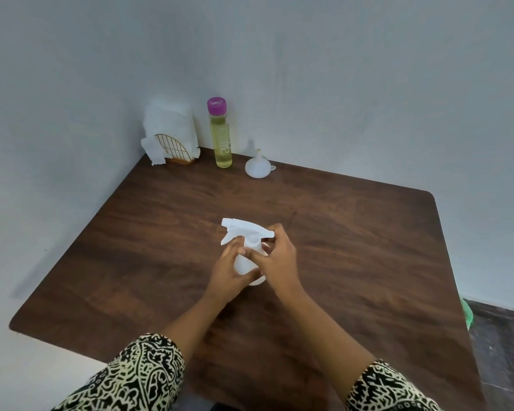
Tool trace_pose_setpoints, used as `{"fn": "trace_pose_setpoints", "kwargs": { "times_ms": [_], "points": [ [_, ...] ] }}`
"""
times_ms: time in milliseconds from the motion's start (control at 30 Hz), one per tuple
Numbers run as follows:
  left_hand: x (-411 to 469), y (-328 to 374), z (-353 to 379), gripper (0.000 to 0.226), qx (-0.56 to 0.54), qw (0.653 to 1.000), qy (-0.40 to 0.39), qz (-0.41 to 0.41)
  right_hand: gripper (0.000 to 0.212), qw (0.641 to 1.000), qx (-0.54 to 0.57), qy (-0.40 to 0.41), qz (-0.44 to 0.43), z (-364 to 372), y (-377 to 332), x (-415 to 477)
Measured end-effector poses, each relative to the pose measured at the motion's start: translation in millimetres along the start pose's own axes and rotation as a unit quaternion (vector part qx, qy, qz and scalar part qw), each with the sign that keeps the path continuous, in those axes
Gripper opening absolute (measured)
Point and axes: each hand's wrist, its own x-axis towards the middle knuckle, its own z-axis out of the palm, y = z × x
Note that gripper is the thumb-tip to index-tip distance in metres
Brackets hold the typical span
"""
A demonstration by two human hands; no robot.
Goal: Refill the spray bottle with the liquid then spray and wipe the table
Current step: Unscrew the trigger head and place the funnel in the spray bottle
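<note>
Spray bottle [247, 262], white plastic with a trigger head [244, 228], stands upright near the middle of a dark wood-grain table [368, 232], held between both hands. Left hand [227, 274] wraps around the lower body of the bottle from the left, its fingers reaching up toward the neck. Right hand [278, 259] closes around the neck from the right, with fingertips touching the rear end of the trigger head. The nozzle points left and away from the person. Both forearms reach in from the bottom edge, each with a sleeve [137, 378] in a black and cream pattern.

At the far left corner of the table, against a pale wall, a roll of white paper towel [169, 126] sits in a gold wire holder [172, 149], one sheet hanging loose. Just to its right stands a tall clear bottle of pale yellow liquid [221, 143] with a purple cap [217, 105], closed. Near that, further right, a small white funnel [257, 167] rests mouth down with its spout pointing up. All three are well apart from the hands. A dark floor shows at the lower right.
</note>
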Motion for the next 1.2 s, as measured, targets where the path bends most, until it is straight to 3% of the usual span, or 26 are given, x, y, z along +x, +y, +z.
{"fn": "trace_pose_setpoints", "kwargs": {
  "times_ms": [100,200,367,433,533,633,800,900,967,1100,1200],
  "points": [
    [0.3,-0.4,-0.6,0.057,0.001,1.000,-0.002,0.000,0.036,1.000,0.006,0.001,-0.014,-1.6,1.8,-0.1],
    [0.2,-0.9,-1.8,0.060,0.000,1.000,-0.011,-0.005,0.027,0.995,0.036,-0.088,0.003,-15.8,5.8,4.8],
    [-0.7,1.7,-1.7,0.058,-0.010,1.000,-0.002,-0.013,0.044,0.980,0.038,-0.194,0.029,-28.6,8.8,8.6],
    [-0.9,3.5,-1.3,0.056,-0.013,1.000,0.005,-0.014,0.057,0.987,0.029,-0.160,0.013,-23.4,4.6,4.1],
    [-2.1,4.1,0.4,0.056,-0.018,1.000,0.006,-0.010,0.047,0.999,-0.003,-0.038,-0.001,-6.4,-3.7,-1.8],
    [-4.1,4.5,1.4,0.052,-0.034,0.999,0.008,-0.009,0.039,0.999,-0.029,0.019,-0.026,4.3,-3.3,-3.5],
    [-4.1,-1.3,3.4,0.064,-0.046,0.999,-0.016,-0.003,0.022,0.998,0.010,-0.048,-0.031,-9.8,4.5,-3.3],
    [-3.4,-1.1,4.0,0.064,-0.047,0.999,-0.014,-0.011,0.040,0.994,0.007,-0.104,-0.029,-13.9,6.0,-2.1],
    [-3.5,-0.7,4.7,0.063,-0.042,0.999,-0.007,-0.017,0.052,0.996,-0.006,-0.085,-0.023,-8.7,3.5,-2.0],
    [-3.6,-1.9,5.6,0.057,-0.043,0.999,-0.008,-0.011,0.041,0.999,-0.044,0.008,-0.020,1.1,-5.3,-1.9],
    [-3.1,-3.8,4.4,0.063,-0.038,0.999,-0.013,-0.012,0.025,0.997,-0.005,-0.074,-0.012,-12.1,-0.4,3.5]
  ]
}}
